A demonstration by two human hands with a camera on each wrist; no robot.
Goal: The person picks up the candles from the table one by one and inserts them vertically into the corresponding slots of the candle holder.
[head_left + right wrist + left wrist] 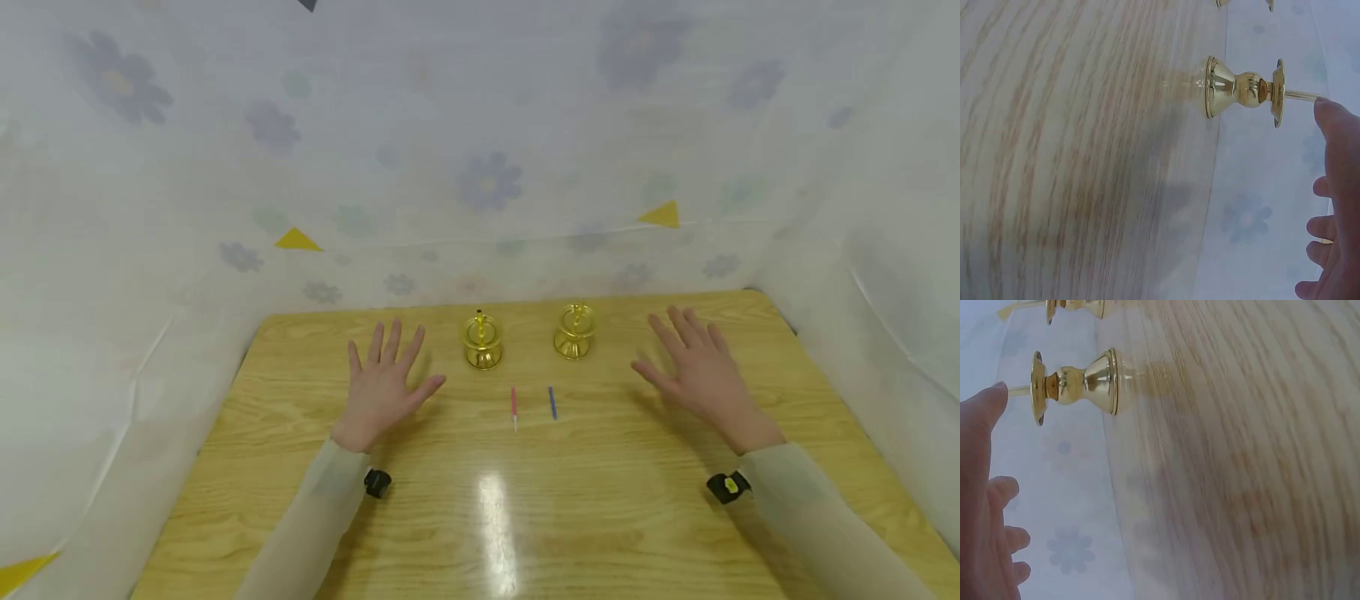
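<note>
Two brass candlesticks, left (482, 340) and right (574, 332), are blocking the far middle; two thin candles (533, 404) are lying just nearer; bare table (480, 517) is stretching near.

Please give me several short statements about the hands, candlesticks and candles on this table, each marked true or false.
1. Two brass candlesticks, the left candlestick and the right candlestick, stand upright. True.
2. The left hand grips a candlestick. False: it is spread flat and holds nothing.
3. The pink candle lies left of the blue candle. True.
4. The right hand pinches the blue candle. False: it is open, apart from it.
</note>
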